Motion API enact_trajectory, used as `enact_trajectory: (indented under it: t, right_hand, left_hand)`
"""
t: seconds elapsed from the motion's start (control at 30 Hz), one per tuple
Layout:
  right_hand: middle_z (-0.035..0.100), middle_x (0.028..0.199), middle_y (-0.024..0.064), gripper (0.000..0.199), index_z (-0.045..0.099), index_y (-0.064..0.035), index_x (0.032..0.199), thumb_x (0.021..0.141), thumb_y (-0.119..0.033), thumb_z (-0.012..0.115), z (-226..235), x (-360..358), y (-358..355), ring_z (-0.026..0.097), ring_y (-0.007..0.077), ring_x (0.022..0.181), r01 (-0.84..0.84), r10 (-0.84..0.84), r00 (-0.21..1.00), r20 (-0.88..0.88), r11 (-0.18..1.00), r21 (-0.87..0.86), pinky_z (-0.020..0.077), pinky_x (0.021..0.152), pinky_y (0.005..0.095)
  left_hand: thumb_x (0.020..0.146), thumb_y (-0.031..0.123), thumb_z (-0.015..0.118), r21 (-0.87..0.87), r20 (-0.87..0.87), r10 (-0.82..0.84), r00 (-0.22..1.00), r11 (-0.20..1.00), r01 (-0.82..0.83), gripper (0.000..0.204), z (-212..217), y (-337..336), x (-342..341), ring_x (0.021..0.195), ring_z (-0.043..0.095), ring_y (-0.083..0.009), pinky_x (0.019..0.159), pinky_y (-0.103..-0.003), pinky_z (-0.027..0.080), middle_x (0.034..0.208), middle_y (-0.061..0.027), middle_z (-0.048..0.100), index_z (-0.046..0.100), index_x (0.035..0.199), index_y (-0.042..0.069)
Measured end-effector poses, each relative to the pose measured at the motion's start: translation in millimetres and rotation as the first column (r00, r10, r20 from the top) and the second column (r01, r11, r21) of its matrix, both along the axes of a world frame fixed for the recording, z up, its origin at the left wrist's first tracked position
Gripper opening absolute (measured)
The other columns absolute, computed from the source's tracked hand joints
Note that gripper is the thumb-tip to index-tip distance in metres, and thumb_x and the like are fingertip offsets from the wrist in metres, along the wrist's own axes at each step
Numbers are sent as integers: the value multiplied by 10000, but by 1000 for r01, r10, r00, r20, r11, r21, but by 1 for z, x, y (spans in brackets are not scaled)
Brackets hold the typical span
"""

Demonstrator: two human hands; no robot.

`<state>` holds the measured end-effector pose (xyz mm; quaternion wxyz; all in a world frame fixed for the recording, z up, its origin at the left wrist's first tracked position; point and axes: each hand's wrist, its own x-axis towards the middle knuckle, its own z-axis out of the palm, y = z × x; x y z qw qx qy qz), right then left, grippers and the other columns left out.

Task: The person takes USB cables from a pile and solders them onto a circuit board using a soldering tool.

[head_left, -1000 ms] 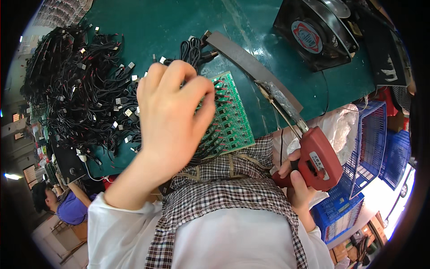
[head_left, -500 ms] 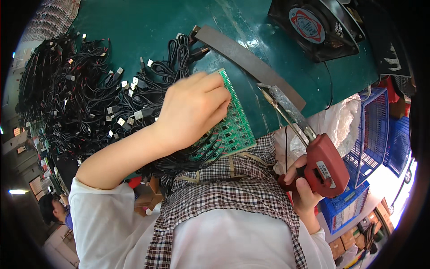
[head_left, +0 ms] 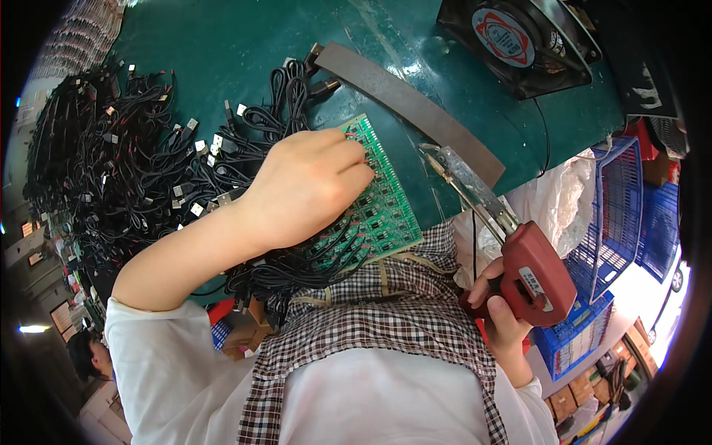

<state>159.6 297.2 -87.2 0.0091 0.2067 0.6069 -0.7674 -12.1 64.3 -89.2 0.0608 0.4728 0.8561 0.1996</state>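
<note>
While my left hand (head_left: 308,189), the nearer one, curls over the left part of the green circuit-board panel (head_left: 397,215) at the near edge of the table (head_left: 215,44), its hidden fingertips mean I cannot tell what it grips. The panel extends rightward from this hand, its exposed edge slanting toward my apron (head_left: 378,322), and shows rows of small black components; my right hand (head_left: 508,319) grips a red soldering gun (head_left: 538,252), tip apart from that edge.

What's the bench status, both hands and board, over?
Right hand: gripping red soldering gun. Left hand: over green circuit board, grip unclear. Black cables crowding the board's left side.
</note>
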Motion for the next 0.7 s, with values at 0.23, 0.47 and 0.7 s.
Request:
enact_trajectory:
  t: [0.23, 0.47, 0.7]
  right_hand:
    - [568, 993, 194, 646, 366, 76, 1223, 757, -244, 679, 1, 6, 1, 564, 192, 603, -43, 45, 996, 75, 999, -32, 462, 513, 262]
    - [557, 1132, 203, 592, 379, 28, 1293, 783, -92, 654, -7, 10, 8, 565, 185, 736, -153, 145, 987, -68, 977, -147, 486, 635, 279]
    - [569, 1007, 231, 678, 335, 65, 1264, 767, -230, 689, -4, 6, 0, 520, 180, 529, -60, 60, 998, 21, 998, -15, 432, 470, 252]
  left_hand:
    - [694, 28, 665, 4, 338, 367, 867, 921, -391, 66, 0, 8, 9, 637, 596, -210, 535, -302, 465, 691, -86, 594, 612, 730, 13]
    - [695, 31, 648, -42, 338, 400, 852, 911, -411, 65, 0, 14, 11, 598, 596, -203, 535, -299, 468, 664, -81, 581, 593, 722, 8]
    - [702, 16, 660, -53, 244, 331, 911, 943, -328, 81, 5, 11, 13, 663, 606, -246, 581, -325, 479, 718, -101, 595, 602, 758, 10]
